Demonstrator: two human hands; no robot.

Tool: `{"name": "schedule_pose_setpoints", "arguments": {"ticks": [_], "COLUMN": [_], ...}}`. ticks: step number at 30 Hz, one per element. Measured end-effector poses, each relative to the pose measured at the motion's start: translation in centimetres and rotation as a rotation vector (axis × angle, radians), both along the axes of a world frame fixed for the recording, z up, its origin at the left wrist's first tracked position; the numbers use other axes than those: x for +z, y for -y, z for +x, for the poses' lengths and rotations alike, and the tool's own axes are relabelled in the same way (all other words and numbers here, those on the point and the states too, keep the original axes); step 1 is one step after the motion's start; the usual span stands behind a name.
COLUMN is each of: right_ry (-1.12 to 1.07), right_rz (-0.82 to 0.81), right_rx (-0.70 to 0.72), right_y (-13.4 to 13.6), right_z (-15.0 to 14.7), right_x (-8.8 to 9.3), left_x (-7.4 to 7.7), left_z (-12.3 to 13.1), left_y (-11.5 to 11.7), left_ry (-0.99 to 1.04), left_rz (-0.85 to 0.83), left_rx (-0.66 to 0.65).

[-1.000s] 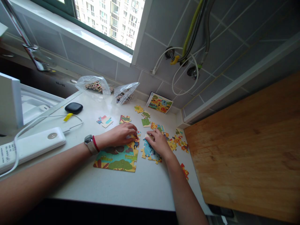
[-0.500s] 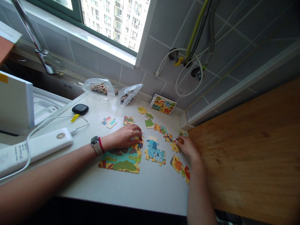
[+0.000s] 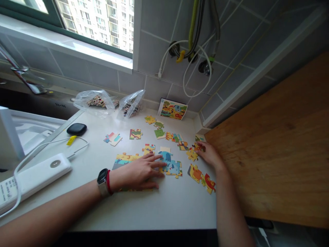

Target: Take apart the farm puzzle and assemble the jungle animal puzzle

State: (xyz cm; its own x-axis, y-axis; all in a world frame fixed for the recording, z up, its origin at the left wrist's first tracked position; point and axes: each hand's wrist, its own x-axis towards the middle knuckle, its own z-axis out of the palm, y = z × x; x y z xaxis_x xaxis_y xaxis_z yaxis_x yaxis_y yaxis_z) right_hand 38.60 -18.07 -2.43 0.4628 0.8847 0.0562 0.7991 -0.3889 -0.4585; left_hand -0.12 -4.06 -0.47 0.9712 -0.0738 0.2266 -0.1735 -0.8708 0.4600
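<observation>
- Looks partly joined, judging by the large puzzle block [image 3: 126,158] at lower middle and the elephant section [image 3: 176,168] just right of it.
- Cannot tell, under the fingers, whether those two meet.
- Seems to leave plenty to fit: to the right, a lion-coloured strip [image 3: 195,173]; farther back, a tree piece [image 3: 135,134], a pink piece [image 3: 113,138], a green piece [image 3: 159,133] and a yellow piece [image 3: 150,119].
- Covers much of the block with the left hand [image 3: 141,172], palm down, fingers fanned wide, tips over the elephant section.
- Reaches with the right hand [image 3: 210,154] to a small patterned piece [image 3: 197,146]; cannot tell whether pinched or merely touched.
- Set out on a white tabletop [image 3: 180,211], with a picture card [image 3: 172,109] leaning at the wall, two plastic bags [image 3: 95,102] of pieces, a black case [image 3: 76,129] and a cabled white device [image 3: 38,180].
- Bordered by a sink [image 3: 38,103], a bright window [image 3: 97,24], grey tiles [image 3: 154,44] and a wooden panel [image 3: 267,147].
</observation>
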Motion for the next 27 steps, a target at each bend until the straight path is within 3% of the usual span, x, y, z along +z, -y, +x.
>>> {"name": "schedule_pose_setpoints", "arguments": {"ticks": [12,19,23,27], "right_ry": [-0.087,-0.04,-0.036,-0.218], "right_rz": [0.077,0.095,0.186,0.288], "right_rx": [-0.012,-0.045,-0.071,-0.156], "right_y": [-0.6,-0.8,-0.9,-1.3], "right_z": [0.4,0.1,0.3,0.4], "right_x": [-0.5,-0.7,-0.8,-0.4], "left_x": [-1.8,-1.6,-1.6,-1.8], "left_z": [0.9,1.2,1.2,1.2], "left_y": [-0.8,-1.0,-1.0,-1.0], "left_ry": [-0.091,-0.154,-0.151,-0.133], "left_rz": [0.118,0.15,0.157,0.152], "left_rx": [0.124,0.176,0.184,0.178]}}
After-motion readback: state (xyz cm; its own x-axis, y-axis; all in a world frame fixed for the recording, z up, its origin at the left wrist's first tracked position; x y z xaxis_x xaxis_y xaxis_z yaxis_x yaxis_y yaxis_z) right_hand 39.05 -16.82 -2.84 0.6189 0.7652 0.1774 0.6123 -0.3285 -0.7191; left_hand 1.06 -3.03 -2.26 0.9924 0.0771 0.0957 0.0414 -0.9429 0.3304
